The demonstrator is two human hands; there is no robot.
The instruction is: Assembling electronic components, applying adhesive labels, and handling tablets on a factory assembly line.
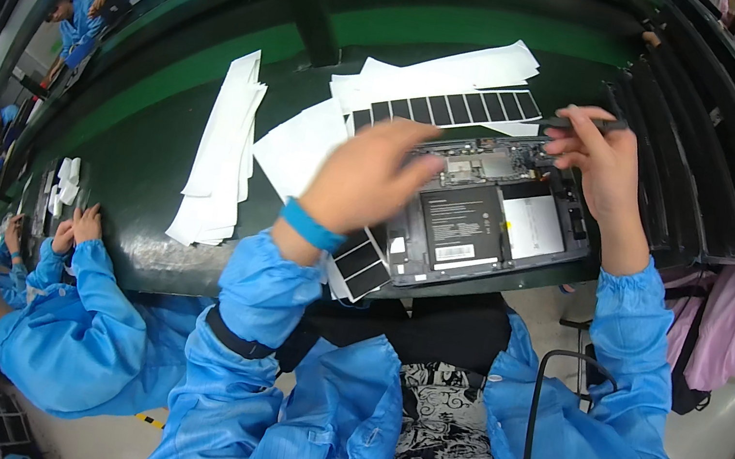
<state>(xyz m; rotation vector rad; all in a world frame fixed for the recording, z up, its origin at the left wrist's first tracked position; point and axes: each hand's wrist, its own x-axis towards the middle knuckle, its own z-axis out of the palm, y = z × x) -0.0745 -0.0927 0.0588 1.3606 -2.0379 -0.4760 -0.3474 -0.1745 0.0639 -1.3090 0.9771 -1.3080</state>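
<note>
A green table (132, 144) is spanning mid-frame, an uncovered laptop (493, 214) lying right of centre, black stickers (453, 109) apparently waiting unused above. The left hand (369, 176) is holding its fingers apart, grasp unclear; the right hand (601, 158) is pinching a dark stick (614, 126).

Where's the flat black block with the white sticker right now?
In the head view, right of centre, the flat black block lies inside the open dark-grey laptop casing, directly left of the shiny silver panel.

No words legible: fine print (454, 213) and a white barcode label (455, 252) on the black battery (432, 231) between the hands (367, 175).
</note>
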